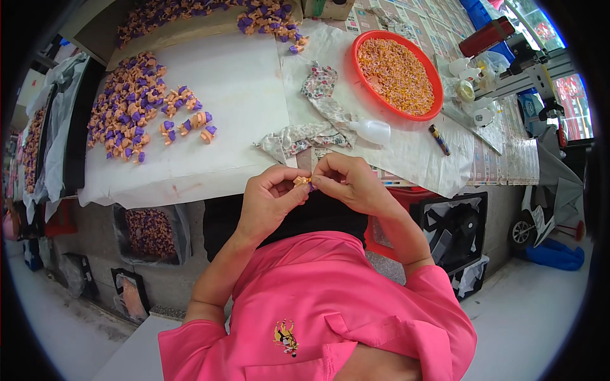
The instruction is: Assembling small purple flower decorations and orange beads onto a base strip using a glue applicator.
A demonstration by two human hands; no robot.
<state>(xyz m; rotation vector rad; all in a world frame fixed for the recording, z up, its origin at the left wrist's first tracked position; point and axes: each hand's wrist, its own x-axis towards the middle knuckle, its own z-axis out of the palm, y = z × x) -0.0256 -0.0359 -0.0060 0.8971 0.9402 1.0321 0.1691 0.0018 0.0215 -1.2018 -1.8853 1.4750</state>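
Observation:
Just past the table's near edge, my left hand is closed, thumb and fingers pinching a small peach-and-purple plastic figure part. My right hand is closed too, its thumb and forefinger pressed together against the right side of that part. Whether a tiny piece also sits between the right fingertips is hidden. More of the same peach-and-purple parts lie heaped on white paper to the left, with several loose ones nearer. A red round basin at the right is full of tiny orange, yellow and whitish pieces.
Beyond my hands lie a crumpled floral cloth and a white squeeze bottle. A dark marker-like tube rests right of them. A clamp-like metal fixture stands far right. Below the table are a lined bin of parts and a black crate.

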